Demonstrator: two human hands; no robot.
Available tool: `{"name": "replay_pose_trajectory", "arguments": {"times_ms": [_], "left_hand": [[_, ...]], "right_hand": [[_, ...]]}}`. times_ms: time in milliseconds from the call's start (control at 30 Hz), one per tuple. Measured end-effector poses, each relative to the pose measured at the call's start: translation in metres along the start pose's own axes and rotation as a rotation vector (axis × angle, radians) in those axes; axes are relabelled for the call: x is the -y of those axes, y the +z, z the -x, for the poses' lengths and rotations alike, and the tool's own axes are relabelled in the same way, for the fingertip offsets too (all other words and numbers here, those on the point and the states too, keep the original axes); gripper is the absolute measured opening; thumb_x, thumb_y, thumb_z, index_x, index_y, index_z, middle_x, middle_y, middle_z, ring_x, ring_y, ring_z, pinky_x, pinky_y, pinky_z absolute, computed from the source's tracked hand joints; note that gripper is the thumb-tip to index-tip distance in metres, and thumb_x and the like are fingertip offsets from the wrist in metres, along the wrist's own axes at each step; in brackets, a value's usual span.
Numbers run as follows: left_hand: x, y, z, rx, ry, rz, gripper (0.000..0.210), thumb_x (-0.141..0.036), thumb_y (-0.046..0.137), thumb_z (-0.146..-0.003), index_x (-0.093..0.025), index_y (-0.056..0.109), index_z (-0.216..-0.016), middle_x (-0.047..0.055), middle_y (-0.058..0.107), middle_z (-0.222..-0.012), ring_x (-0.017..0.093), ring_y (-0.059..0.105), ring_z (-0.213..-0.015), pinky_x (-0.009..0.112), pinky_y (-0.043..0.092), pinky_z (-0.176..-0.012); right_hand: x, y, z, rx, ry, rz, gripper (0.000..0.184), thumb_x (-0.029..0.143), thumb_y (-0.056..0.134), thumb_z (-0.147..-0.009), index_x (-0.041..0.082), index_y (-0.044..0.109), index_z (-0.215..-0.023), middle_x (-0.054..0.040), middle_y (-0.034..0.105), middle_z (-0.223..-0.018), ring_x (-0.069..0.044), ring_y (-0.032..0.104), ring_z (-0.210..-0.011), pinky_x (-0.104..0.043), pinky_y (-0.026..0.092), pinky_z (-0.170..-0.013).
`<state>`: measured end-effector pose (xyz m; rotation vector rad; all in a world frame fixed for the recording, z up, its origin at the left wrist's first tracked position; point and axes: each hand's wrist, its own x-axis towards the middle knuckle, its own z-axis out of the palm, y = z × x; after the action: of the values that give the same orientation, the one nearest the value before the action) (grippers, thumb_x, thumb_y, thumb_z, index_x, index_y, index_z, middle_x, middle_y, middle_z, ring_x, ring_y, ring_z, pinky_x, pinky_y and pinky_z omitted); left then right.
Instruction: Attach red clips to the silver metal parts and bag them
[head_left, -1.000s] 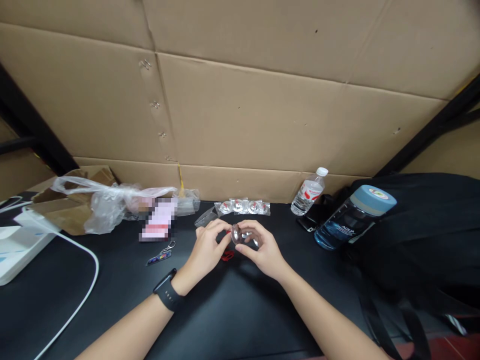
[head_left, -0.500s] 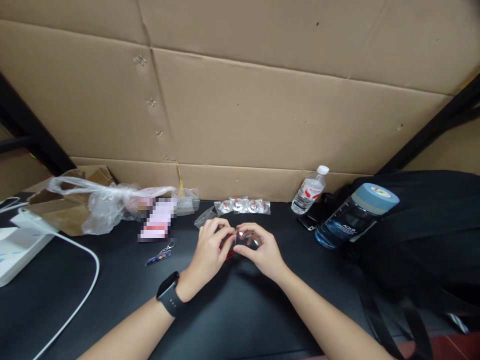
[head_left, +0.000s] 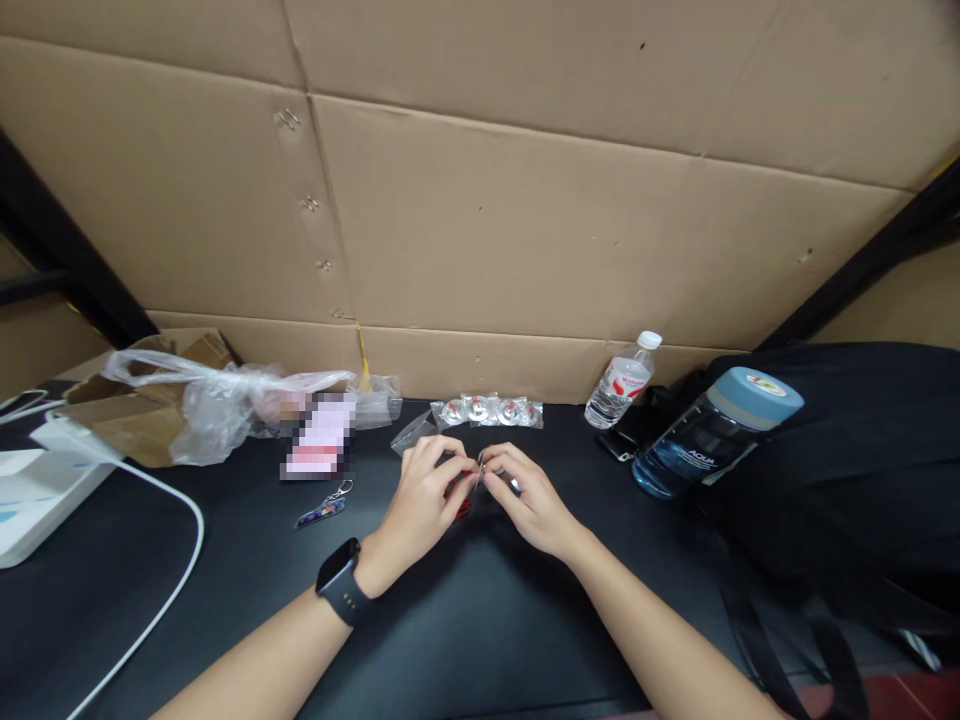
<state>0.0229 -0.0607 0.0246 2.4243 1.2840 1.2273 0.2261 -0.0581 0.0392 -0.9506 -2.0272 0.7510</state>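
Observation:
My left hand (head_left: 427, 487), with a black watch (head_left: 341, 582) at its wrist, pinches a thin clear plastic piece (head_left: 479, 472) between thumb and fingertips. From the other side, my right hand (head_left: 531, 502) closes its thumb and fingers on the same piece, so the two sets of fingertips nearly meet. Fingers hide most of the piece, and its kind is unclear. Something red (head_left: 463, 500) shows just below the left fingers, partly covered. Behind my hands lie several round silvery items in clear wrappers (head_left: 491, 410), and a clear plastic bag (head_left: 411, 432) lies beside them.
A keychain (head_left: 321, 513) and a blurred-out pink item (head_left: 322, 440) lie to the left, near a knotted plastic bag (head_left: 206, 415) and a white cable (head_left: 196, 540). A water bottle (head_left: 619, 385), a blue-lidded bottle (head_left: 694, 445) and a black backpack (head_left: 862, 470) stand right. Cardboard (head_left: 510, 230) walls the back.
My right thumb and fingers have closed in toward the left fingertips; the gap that showed inside the right hand has narrowed. The view has shifted slightly.

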Motion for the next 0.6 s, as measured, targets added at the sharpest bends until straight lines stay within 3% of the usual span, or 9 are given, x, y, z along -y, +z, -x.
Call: {"name": "replay_pose_trajectory", "arguments": {"times_ms": [133,233,367,500,600], "left_hand": [[0.000,-0.002,0.000,0.059,-0.061,0.057,0.021,-0.028,0.044,-0.102,-0.025,0.060,-0.114,0.006,0.062,-0.117,0.022,0.053,-0.114,0.038,0.039,-0.096],[-0.001,-0.003,-0.001,0.163,-0.031,0.074,0.029,-0.035,0.049,-0.100,-0.027,0.055,-0.127,0.006,0.059,-0.128,0.024,0.049,-0.123,0.041,0.038,-0.102],[0.001,-0.002,-0.002,0.286,-0.010,0.012,0.032,-0.042,0.060,-0.093,-0.027,0.058,-0.122,0.006,0.059,-0.130,0.028,0.045,-0.126,0.045,0.037,-0.102],[0.012,-0.004,-0.004,0.352,-0.015,-0.013,0.030,-0.041,0.048,-0.100,-0.029,0.056,-0.127,0.004,0.059,-0.131,0.025,0.047,-0.124,0.043,0.038,-0.101],[0.028,-0.006,-0.004,0.314,-0.013,-0.069,0.029,-0.027,0.039,-0.103,-0.028,0.060,-0.124,0.005,0.062,-0.127,0.023,0.049,-0.121,0.041,0.038,-0.099]], "right_hand": [[-0.002,-0.002,0.001,0.022,-0.009,0.035,0.015,0.029,0.052,-0.100,0.022,0.065,-0.096,-0.0069,0.058,-0.112,-0.018,0.061,-0.101,-0.030,0.051,-0.087],[-0.001,-0.007,0.000,0.028,-0.017,0.060,0.013,0.027,0.054,-0.099,0.022,0.065,-0.095,-0.0071,0.056,-0.112,-0.019,0.059,-0.104,-0.033,0.050,-0.092],[0.000,-0.013,-0.001,0.033,-0.027,0.060,0.013,0.026,0.054,-0.099,0.022,0.065,-0.093,-0.0073,0.054,-0.113,-0.020,0.058,-0.107,-0.035,0.048,-0.097],[-0.003,-0.016,-0.001,0.046,-0.037,0.094,0.013,0.024,0.054,-0.098,0.021,0.064,-0.091,-0.0075,0.055,-0.113,-0.020,0.057,-0.108,-0.035,0.047,-0.098],[-0.005,-0.022,-0.001,0.121,-0.040,0.180,0.012,0.024,0.057,-0.096,0.021,0.065,-0.087,-0.0071,0.057,-0.111,-0.021,0.057,-0.108,-0.036,0.046,-0.099]]}}
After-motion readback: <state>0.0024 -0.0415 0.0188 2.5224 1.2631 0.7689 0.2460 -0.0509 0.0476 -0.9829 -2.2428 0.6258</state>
